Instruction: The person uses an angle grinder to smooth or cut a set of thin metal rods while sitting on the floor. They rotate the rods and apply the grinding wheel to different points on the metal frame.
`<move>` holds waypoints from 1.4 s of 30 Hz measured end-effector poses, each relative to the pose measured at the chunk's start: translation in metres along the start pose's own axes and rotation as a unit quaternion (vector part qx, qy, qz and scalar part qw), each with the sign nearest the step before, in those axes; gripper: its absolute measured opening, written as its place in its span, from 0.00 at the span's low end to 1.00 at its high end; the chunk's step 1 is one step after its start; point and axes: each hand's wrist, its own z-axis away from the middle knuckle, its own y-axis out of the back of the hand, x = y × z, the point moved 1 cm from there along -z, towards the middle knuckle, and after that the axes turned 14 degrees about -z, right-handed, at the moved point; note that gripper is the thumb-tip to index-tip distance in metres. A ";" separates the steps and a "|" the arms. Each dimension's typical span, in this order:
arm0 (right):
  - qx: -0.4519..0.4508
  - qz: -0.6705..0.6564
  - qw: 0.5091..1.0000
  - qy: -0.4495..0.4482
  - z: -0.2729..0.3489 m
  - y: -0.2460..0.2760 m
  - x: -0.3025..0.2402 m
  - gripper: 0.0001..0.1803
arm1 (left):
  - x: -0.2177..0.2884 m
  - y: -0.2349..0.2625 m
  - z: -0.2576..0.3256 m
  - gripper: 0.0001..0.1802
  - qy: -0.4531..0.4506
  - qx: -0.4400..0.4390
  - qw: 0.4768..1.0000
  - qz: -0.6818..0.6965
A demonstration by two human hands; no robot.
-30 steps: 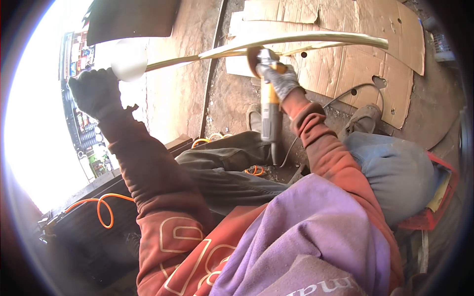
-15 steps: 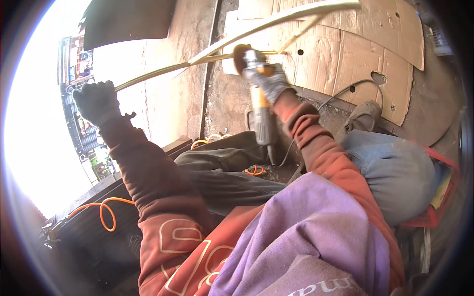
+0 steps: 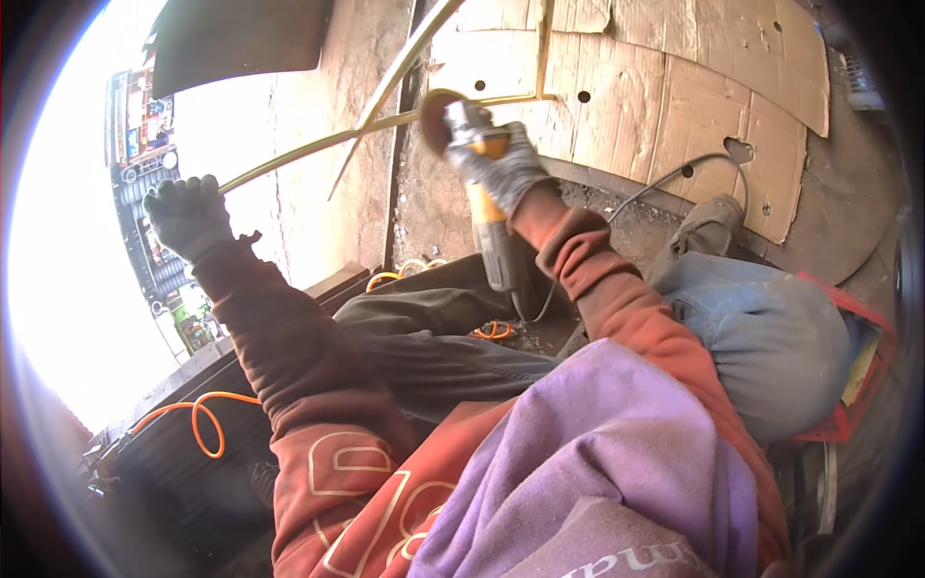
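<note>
Thin metal rod frame (image 3: 385, 123), pale yellowish, curved bar running from the left hand across to the upper middle, with a straight rod crossing it diagonally and another rising near the top. Held up in the air over the cardboard sheets (image 3: 694, 87) on the ground.

Left hand (image 3: 188, 214), dark glove, arm stretched up and out to the left, elbow slightly bent, fingers wrapped closed on the low end of the curved bar.

Right hand (image 3: 506, 169), grey knit glove, arm reaching forward and up, wrist bent, fist clamped round the body of a yellow angle grinder (image 3: 482, 183). Grinder points up, disc (image 3: 436, 120) at the top, touching or just at the curved bar; exact contact can't be told. Black handle end hangs down toward the lap, cable (image 3: 665, 178) trailing right over the ground.

Red-brown sleeves on both arms. Purple cloth (image 3: 597, 462) low in view. Jeans knee (image 3: 761, 328) at right, shoe (image 3: 708, 223) beyond it. Orange cord (image 3: 198, 424) lower left.
</note>
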 end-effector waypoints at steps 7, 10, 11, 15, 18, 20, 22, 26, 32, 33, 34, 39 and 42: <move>0.089 -0.116 0.986 -0.077 -0.012 0.033 -0.017 0.34 | -0.014 0.002 0.003 0.24 0.108 -0.018 0.894 0.435; 0.112 0.064 0.987 -0.096 -0.019 0.052 -0.022 0.34 | -0.017 0.005 0.010 0.24 0.093 0.020 0.921 0.379; 0.113 -0.053 0.988 -0.087 -0.012 0.036 -0.014 0.34 | -0.015 0.001 0.013 0.24 0.084 0.048 0.937 0.334; -0.036 0.015 0.997 -0.066 0.000 -0.002 0.016 0.35 | -0.008 -0.002 0.008 0.24 0.080 0.012 0.952 0.296; 0.026 -0.196 0.978 -0.070 0.008 -0.013 0.000 0.33 | -0.008 -0.001 0.007 0.24 0.092 -0.007 0.932 0.351; 0.059 0.049 0.996 -0.040 0.005 0.022 -0.013 0.30 | -0.010 -0.001 0.011 0.25 0.109 0.020 0.914 0.389; 0.087 0.111 0.990 -0.007 -0.004 0.054 -0.014 0.29 | -0.012 0.002 0.011 0.24 0.102 0.018 0.924 0.368; 0.152 0.070 0.986 -0.019 -0.008 0.117 -0.011 0.27 | 0.010 -0.022 -0.006 0.22 0.090 0.003 0.930 0.356; 0.151 0.056 0.974 0.159 -0.005 0.146 -0.081 0.09 | 0.061 -0.152 -0.008 0.24 0.161 0.081 0.916 0.357; 0.137 0.052 0.982 0.121 -0.003 0.133 -0.103 0.12 | 0.053 -0.161 -0.010 0.20 0.168 0.037 0.912 0.371; 0.120 0.096 0.973 0.171 0.003 0.126 -0.130 0.13 | 0.061 -0.177 0.001 0.17 0.156 0.018 0.949 0.273; 0.035 0.020 0.972 0.230 0.021 0.067 -0.278 0.15 | 0.027 -0.224 0.012 0.27 0.205 -0.169 0.935 0.233; -0.103 0.064 0.963 0.239 0.118 -0.027 -0.329 0.25 | 0.055 -0.211 0.039 0.24 0.281 -0.207 0.899 0.264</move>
